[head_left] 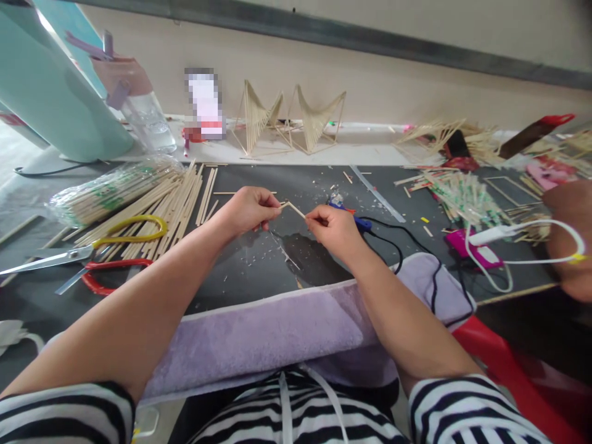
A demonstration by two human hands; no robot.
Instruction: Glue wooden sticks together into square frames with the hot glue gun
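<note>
Between my hands, over the dark table, is a thin pale wooden stick point(296, 210) with an angled bend near its left end. Whether it is one snapped stick or two pieces meeting, I cannot tell. My left hand point(252, 211) pinches the short left end. The longer right part is pinched by the fingers of my right hand point(337, 229). Just behind the right hand lies a blue tool point(364, 224) with a black cord, partly hidden by that hand. Left of my left hand, loose wooden sticks point(178, 213) lie fanned out beside a plastic-wrapped bundle point(115, 190).
Yellow-and-red-handled scissors point(87, 253) lie left. Two stick models point(261, 117) stand on the back ledge beside a phone point(204, 105) and a water bottle point(143, 111). At right are a stick pile point(469, 197), a pink device point(476, 248) and another person's arm point(571, 234). Purple cloth point(277, 327) covers the front edge.
</note>
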